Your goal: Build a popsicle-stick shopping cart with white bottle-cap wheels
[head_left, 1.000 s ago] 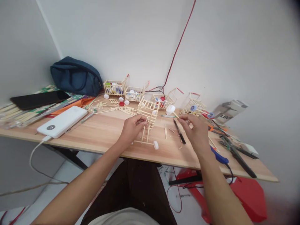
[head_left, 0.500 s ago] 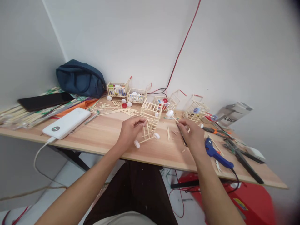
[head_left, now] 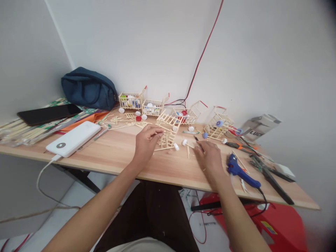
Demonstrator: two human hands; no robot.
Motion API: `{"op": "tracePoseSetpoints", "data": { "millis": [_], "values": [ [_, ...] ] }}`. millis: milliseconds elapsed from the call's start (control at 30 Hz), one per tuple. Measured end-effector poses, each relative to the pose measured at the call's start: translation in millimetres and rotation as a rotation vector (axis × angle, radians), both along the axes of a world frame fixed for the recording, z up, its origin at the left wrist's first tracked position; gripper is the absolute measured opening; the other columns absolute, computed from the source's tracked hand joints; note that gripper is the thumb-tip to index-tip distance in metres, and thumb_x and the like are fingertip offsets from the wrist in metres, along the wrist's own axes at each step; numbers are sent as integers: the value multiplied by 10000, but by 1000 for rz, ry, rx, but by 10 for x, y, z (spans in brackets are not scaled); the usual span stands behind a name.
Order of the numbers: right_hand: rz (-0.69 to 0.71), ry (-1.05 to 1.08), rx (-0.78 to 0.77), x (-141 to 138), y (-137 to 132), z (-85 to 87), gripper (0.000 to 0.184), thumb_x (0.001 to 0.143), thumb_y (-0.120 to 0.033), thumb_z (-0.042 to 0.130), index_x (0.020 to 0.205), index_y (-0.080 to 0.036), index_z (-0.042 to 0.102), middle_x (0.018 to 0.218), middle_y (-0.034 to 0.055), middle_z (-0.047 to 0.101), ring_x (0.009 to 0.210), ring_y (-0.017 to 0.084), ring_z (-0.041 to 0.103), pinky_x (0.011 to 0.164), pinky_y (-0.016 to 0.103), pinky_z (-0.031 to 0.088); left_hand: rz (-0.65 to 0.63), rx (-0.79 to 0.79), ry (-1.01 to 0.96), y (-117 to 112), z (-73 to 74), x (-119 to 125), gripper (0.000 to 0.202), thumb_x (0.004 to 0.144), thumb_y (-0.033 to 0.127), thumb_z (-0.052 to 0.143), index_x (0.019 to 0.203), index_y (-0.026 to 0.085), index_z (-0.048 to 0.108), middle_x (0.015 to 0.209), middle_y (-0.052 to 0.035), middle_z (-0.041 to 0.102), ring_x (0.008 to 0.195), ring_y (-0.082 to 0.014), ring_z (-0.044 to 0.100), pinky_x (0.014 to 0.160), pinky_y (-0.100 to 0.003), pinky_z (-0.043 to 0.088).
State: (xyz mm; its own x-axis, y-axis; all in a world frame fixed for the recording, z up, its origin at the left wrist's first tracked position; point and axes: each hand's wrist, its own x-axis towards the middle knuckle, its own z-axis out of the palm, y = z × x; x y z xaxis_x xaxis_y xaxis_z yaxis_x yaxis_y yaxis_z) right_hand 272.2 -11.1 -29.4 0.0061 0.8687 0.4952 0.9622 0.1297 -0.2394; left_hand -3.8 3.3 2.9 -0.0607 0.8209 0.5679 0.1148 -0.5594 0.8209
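Pinching the stick cart [head_left: 168, 140] at the worktop's [head_left: 170, 169] middle with my left fingers [head_left: 156, 130] — and a white-capped stick [head_left: 185, 142] with my right fingers [head_left: 199, 144] — I could crack the cart by squeezing too hard.

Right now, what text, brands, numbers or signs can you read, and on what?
"LUC", next letter unclear: box at right.
Too small or blurred to read: display on the white power bank; mark on the blue cap; yellow label on the red object below.
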Motion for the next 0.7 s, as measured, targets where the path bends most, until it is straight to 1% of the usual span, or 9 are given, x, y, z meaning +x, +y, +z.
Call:
{"op": "tracePoseSetpoints", "data": {
  "millis": [100, 200, 267, 333, 400, 500, 600, 700],
  "values": [
    [122, 150, 123, -205, -76, 137, 304, 921, -383, 522, 1079, -196, 701, 1129, 122, 725, 1085, 288, 627, 968, 473, 447, 29, 5, 8, 20, 0, 12, 115, 853, 206, 610, 859, 195, 724, 927, -39, 676, 913, -163, 634, 802, -266, 513],
    [260, 288, 155, -548, -137, 294, 285, 925, -416, 555, 1101, -229, 680, 1161, 96, 712, 1112, 257, 628, 978, 430, 463, 43, 13, 36, 53, -13, 14, 124, 866, 212, 596, 869, 201, 719, 929, -37, 673, 922, -167, 631, 820, -276, 508],
    [297, 328, 173, -744, -138, 358, 260, 914, -402, 579, 1084, -231, 674, 1123, 87, 713, 1079, 244, 634, 956, 407, 474, 39, 27, 39, 62, -22, 14, 128, 870, 215, 592, 884, 201, 719, 941, -38, 675, 937, -169, 633, 845, -282, 505],
    [291, 331, 180, -828, -103, 369, 231, 914, -373, 570, 1059, -227, 673, 1082, 81, 715, 1037, 239, 637, 916, 392, 484, 26, 28, 31, 55, -22, 10, 131, 869, 208, 589, 886, 199, 718, 947, -40, 675, 944, -171, 635, 848, -283, 504],
    [252, 309, 175, -766, -57, 335, 219, 921, -343, 535, 1036, -221, 676, 1067, 85, 717, 1019, 244, 636, 895, 396, 481, 7, 17, 30, 35, -15, 0, 133, 864, 195, 585, 873, 200, 718, 950, -41, 675, 953, -173, 636, 844, -284, 504],
    [173, 222, 123, -474, -36, 247, 231, 921, -319, 494, 983, -211, 688, 1041, 103, 723, 1005, 268, 632, 907, 427, 458, -32, 2, 40, 5, -7, -26, 128, 855, 187, 587, 855, 201, 714, 978, -44, 684, 984, -178, 636, 867, -290, 501],
    [109, 112, 16, -171, -99, 166, 218, 906, -350, 532, 942, -216, 700, 1007, 97, 724, 978, 280, 620, 899, 436, 437, -66, -17, 38, -6, -25, -42, 117, 851, 187, 586, 848, 193, 703, 979, -45, 699, 974, -177, 641, 870, -292, 499],
    [53, 11, -73, -32, -160, 103, 193, 884, -351, 589, 977, -227, 703, 1019, 85, 725, 947, 278, 602, 866, 418, 421, -84, -21, 47, -4, -58, -28, 107, 847, 191, 594, 841, 189, 700, 942, -37, 707, 944, -173, 645, 850, -286, 500]
  ]
}}
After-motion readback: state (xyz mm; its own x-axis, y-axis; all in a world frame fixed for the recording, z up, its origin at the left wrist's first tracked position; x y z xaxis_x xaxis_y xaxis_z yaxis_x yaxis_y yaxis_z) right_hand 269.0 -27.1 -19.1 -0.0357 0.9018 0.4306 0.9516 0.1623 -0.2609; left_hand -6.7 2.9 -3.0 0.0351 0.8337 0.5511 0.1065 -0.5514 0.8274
